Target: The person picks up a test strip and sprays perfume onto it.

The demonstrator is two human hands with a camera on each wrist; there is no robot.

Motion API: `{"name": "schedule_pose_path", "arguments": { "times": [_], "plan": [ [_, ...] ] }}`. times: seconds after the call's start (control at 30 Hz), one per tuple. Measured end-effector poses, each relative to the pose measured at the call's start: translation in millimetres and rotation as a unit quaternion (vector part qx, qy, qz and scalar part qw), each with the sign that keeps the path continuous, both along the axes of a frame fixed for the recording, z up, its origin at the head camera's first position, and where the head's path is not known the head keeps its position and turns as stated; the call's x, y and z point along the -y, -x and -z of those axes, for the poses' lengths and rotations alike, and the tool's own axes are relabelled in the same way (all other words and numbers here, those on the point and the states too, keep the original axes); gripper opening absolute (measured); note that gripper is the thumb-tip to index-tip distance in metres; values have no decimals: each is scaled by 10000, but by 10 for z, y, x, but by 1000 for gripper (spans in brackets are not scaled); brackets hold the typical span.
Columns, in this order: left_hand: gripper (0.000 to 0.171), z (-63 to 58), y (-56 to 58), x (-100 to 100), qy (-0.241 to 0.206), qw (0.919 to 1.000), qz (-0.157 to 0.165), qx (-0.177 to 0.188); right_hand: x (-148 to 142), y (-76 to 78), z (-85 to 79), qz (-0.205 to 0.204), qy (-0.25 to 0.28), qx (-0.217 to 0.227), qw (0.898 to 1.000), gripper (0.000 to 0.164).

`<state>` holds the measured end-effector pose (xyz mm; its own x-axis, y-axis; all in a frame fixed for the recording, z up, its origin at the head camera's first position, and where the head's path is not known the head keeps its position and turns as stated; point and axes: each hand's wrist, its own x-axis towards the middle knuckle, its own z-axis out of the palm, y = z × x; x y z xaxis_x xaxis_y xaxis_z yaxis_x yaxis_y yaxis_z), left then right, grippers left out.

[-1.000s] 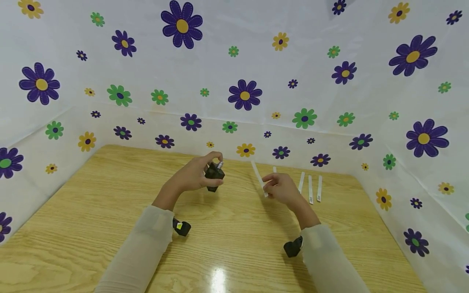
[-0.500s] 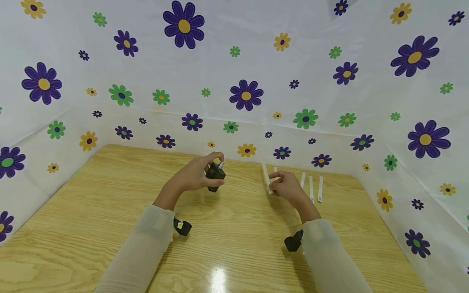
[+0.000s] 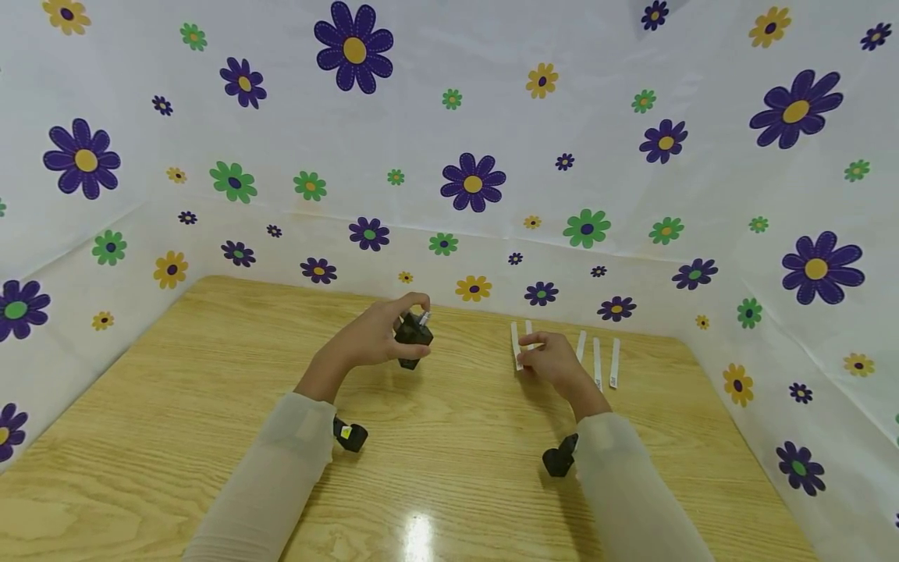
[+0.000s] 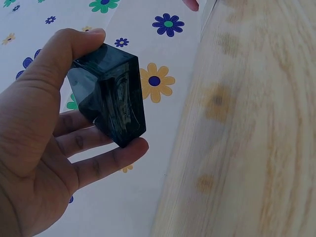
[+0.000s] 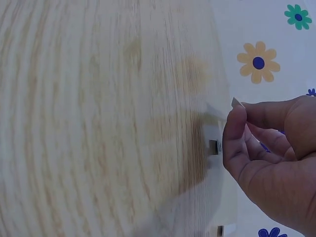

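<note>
In the head view my left hand [image 3: 365, 336] grips a dark, angular glass perfume bottle [image 3: 413, 337], with a finger bent over its pale spray top [image 3: 424, 318]. The left wrist view shows the thumb on one end of the bottle [image 4: 111, 94] and fingers around its far side. My right hand [image 3: 551, 363] pinches the near end of a white paper strip [image 3: 516, 339] between thumb and fingertip. Just right of it lies another strip [image 3: 530, 328], partly hidden by the hand. A small corner of the held strip [image 5: 236, 102] pokes out above the fingers in the right wrist view.
Three more white strips, including one at the far right [image 3: 615, 363], lie on the wooden table [image 3: 449, 437] right of my right hand. A flower-patterned sheet [image 3: 421, 133] walls the table at back and sides. Black wrist devices [image 3: 351, 437] hang below both sleeves.
My right hand has moved slightly right, bringing the pinched strip from a leftward slant to beside the other strips and lower. My left hand and the perfume bottle have stayed in place.
</note>
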<state>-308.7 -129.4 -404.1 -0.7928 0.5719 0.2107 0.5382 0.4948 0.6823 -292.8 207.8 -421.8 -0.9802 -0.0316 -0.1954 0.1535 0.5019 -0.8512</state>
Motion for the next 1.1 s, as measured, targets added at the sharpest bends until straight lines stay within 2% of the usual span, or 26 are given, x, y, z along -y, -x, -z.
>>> {"name": "schedule_pose_path", "arguments": {
  "times": [0.53,0.77,1.1],
  "plan": [
    [56,-16,-7,-19,66,9999,52,62,9,52,45,240,441,193,9986,33],
    [56,-11,-21,-15,53,9999,-9,150,8,63,49,216,404,198,9988,32],
    [57,5,-18,-24,82,9999,-21,72,-36,33,50,216,389,111,9989,29]
  ]
}}
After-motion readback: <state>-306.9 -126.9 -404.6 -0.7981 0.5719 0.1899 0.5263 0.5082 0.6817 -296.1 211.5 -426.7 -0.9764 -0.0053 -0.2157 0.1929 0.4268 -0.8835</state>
